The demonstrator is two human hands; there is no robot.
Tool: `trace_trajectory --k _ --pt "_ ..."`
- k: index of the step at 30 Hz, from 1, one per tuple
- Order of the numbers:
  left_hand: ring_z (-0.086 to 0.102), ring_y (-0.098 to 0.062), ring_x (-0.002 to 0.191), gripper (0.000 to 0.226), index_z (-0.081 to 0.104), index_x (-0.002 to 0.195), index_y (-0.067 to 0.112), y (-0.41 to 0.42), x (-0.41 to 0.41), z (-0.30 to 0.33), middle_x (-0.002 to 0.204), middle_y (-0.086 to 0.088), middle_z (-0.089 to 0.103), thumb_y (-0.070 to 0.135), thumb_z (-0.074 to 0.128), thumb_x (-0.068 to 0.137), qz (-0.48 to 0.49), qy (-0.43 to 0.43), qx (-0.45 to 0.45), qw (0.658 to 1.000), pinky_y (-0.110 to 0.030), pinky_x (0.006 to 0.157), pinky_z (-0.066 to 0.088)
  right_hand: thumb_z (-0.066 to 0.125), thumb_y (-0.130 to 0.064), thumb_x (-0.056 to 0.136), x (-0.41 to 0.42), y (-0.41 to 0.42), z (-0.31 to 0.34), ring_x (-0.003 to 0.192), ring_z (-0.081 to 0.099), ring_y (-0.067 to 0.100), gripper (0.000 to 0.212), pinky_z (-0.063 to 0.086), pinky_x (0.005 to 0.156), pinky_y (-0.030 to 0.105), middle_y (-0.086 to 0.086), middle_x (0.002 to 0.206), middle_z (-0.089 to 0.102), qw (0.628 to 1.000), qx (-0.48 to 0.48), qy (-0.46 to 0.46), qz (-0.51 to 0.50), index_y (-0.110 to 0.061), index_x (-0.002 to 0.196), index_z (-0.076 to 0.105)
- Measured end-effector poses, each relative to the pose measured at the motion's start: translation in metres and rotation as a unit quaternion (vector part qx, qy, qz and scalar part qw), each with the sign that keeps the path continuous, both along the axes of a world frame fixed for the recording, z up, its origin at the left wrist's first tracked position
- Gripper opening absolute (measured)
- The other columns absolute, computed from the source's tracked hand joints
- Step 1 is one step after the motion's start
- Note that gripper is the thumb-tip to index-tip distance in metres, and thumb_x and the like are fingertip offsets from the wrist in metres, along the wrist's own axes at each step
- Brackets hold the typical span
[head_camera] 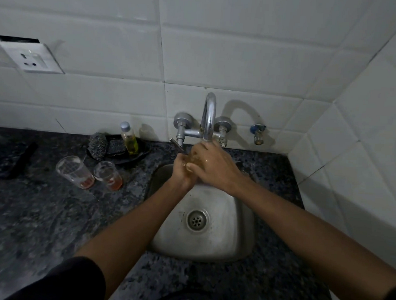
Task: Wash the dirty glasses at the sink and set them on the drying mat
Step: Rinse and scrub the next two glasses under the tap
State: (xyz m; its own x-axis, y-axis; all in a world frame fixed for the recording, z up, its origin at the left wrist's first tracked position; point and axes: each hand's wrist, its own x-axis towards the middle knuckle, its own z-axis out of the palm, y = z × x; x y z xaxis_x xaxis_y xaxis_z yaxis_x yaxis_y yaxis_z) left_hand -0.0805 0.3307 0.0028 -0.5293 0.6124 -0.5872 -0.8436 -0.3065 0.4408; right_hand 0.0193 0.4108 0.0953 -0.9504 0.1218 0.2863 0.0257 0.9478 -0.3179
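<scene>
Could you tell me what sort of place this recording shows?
Most likely a small home kitchen: a steel sink set in a speckled stone counter, a wall tap on white tiles, and used glasses beside a dish-soap bottle.

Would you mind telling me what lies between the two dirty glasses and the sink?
In the head view, only bare speckled counter lies between the two glasses and the sink.

Oil bottle (129,139) on dark tray (121,158); wall socket (31,57).
</scene>
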Motion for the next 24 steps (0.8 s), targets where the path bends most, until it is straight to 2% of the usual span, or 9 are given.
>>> trace_trajectory --k 3,6,9,12,14,16,19,21,24 --pt "0.071 -0.021 0.069 0.058 0.074 0.072 0.005 0.0 0.003 0.004 0.077 -0.012 0.067 0.02 0.029 0.106 -0.019 0.046 -0.026 0.998 -0.033 0.075 0.055 0.079 -0.04 0.086 0.006 -0.003 -0.006 0.121 0.048 0.024 0.052 0.053 0.09 0.035 0.01 0.129 0.047 0.997 -0.029 -0.026 -0.067 -0.012 0.122 0.054" --pt "0.065 -0.015 0.053 0.067 0.067 0.053 0.011 -0.004 0.005 0.004 0.058 -0.005 0.062 0.017 0.026 0.106 -0.042 0.096 -0.043 0.994 -0.024 0.055 0.054 0.083 -0.035 0.084 0.008 -0.005 -0.011 0.116 0.054 0.026 0.064 0.053 0.092 0.033 0.012 0.132 0.041 0.992 -0.062 -0.033 -0.108 -0.006 0.129 0.049" --pt "0.062 -0.018 0.066 0.043 0.063 0.073 0.01 -0.009 0.004 0.001 0.067 -0.006 0.062 0.02 0.036 0.105 -0.037 0.137 -0.072 0.987 -0.028 0.061 0.054 0.084 -0.036 0.083 0.008 -0.008 -0.012 0.11 0.059 0.029 0.074 0.046 0.082 0.029 0.014 0.14 0.036 0.978 -0.13 -0.082 -0.14 -0.01 0.135 0.039" --pt "0.067 -0.021 0.074 0.029 0.068 0.089 0.006 -0.013 0.003 -0.004 0.081 -0.01 0.069 0.02 0.048 0.104 -0.028 0.181 -0.106 0.977 -0.034 0.071 0.056 0.081 -0.04 0.085 0.008 -0.008 -0.011 0.112 0.061 0.025 0.071 0.045 0.081 0.03 0.007 0.129 0.053 0.947 -0.212 -0.176 -0.166 -0.012 0.139 0.045" --pt "0.07 -0.024 0.077 0.027 0.071 0.1 0.001 -0.015 0.002 -0.004 0.09 -0.015 0.073 0.021 0.054 0.105 -0.024 0.188 -0.117 0.975 -0.037 0.073 0.057 0.08 -0.046 0.084 0.007 -0.007 -0.013 0.105 0.067 0.022 0.06 0.054 0.081 0.034 0.005 0.117 0.066 0.933 -0.224 -0.209 -0.186 -0.012 0.129 0.059" --pt "0.071 -0.029 0.083 0.027 0.071 0.11 -0.004 -0.015 0.0 -0.005 0.096 -0.02 0.073 0.02 0.059 0.104 -0.016 0.184 -0.127 0.974 -0.039 0.076 0.057 0.078 -0.053 0.078 0.006 -0.005 -0.017 0.083 0.071 0.018 0.048 0.061 0.075 0.037 0.004 0.095 0.074 0.914 -0.283 -0.21 -0.202 -0.012 0.104 0.071" --pt "0.071 -0.033 0.088 0.036 0.067 0.118 -0.003 -0.012 -0.013 -0.008 0.099 -0.02 0.073 0.024 0.07 0.094 0.002 0.185 -0.165 0.969 -0.039 0.07 0.058 0.077 -0.066 0.065 0.005 -0.006 -0.022 0.07 0.07 0.015 0.051 0.054 0.063 0.032 -0.001 0.076 0.072 0.855 -0.421 -0.175 -0.245 -0.017 0.079 0.072" --pt "0.074 -0.031 0.089 0.053 0.059 0.132 0.0 -0.008 -0.023 -0.006 0.109 -0.021 0.073 0.028 0.075 0.09 0.03 0.197 -0.203 0.959 -0.035 0.065 0.059 0.081 -0.056 0.075 0.006 -0.007 -0.028 0.079 0.071 0.017 0.043 0.051 0.063 0.028 0.0 0.083 0.073 0.819 -0.482 -0.154 -0.272 -0.016 0.089 0.074" --pt "0.07 -0.026 0.092 0.035 0.066 0.124 0.002 -0.002 -0.042 -0.002 0.109 -0.015 0.073 0.023 0.072 0.098 0.069 0.278 -0.272 0.919 -0.035 0.073 0.059 0.08 -0.036 0.086 0.008 -0.007 -0.037 0.075 0.067 0.014 0.024 0.047 0.052 0.019 -0.002 0.081 0.07 0.759 -0.567 -0.144 -0.287 -0.014 0.095 0.073"
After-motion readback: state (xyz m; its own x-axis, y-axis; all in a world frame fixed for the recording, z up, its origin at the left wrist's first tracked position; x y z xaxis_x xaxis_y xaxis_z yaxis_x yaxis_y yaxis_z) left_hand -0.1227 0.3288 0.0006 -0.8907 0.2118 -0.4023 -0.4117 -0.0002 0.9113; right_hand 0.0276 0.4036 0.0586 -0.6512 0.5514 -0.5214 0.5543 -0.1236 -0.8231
